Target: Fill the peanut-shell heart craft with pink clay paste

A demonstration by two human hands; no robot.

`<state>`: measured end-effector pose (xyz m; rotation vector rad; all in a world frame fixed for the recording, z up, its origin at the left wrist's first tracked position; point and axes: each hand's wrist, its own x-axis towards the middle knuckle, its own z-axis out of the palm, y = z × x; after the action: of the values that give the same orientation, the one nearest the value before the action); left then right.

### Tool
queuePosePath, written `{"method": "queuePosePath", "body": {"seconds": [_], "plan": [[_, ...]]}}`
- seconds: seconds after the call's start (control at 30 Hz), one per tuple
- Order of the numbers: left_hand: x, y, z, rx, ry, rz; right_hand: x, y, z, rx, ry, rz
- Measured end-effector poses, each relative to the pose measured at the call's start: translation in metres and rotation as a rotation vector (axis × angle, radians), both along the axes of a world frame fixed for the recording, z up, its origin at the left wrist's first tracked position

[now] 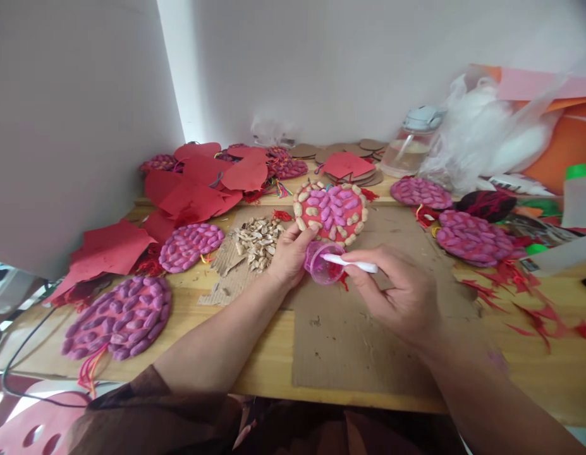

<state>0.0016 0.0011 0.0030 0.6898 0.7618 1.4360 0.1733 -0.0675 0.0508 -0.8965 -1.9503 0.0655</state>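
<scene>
My left hand [293,253] is closed around a small clear plastic cup [316,268] of magenta paint, its thumb against the lower edge of a heart-shaped peanut plaque [339,237]. Peanuts cover the plaque's red face; the middle ones are painted pink-purple, those round the rim still plain tan. Pinched in my right hand [399,287] is a white-handled paintbrush [363,265], slanting down into the cup. Its tip is hard to make out inside. A pile of peanut shells [259,243] lies left of the cup, on torn cardboard.
Purple peanut plaques [119,319] with tassels lie on both sides. Red paper shapes [202,180] are heaped at the back left. A lidded jar [409,145] and a plastic bag [492,133] stand at the back right. Flat cardboard [349,347] covers the table's middle.
</scene>
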Motion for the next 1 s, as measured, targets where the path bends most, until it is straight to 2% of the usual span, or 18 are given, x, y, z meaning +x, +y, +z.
{"method": "queuePosePath", "body": {"seconds": [0.3, 0.67, 0.87, 1.0], "plan": [[0.004, -0.005, -0.002, 0.023, 0.027, 0.007, -0.007, 0.005, -0.021, 0.043, -0.132, 0.018], [0.004, -0.003, -0.001, 0.025, 0.002, -0.002, -0.006, 0.004, -0.019, 0.068, -0.096, 0.02], [0.003, -0.003, -0.002, 0.008, -0.016, -0.011, -0.004, 0.004, -0.018, 0.015, -0.189, 0.052], [0.003, -0.003, -0.001, 0.0, -0.007, -0.003, -0.004, 0.004, -0.02, 0.029, -0.232, -0.001]]}}
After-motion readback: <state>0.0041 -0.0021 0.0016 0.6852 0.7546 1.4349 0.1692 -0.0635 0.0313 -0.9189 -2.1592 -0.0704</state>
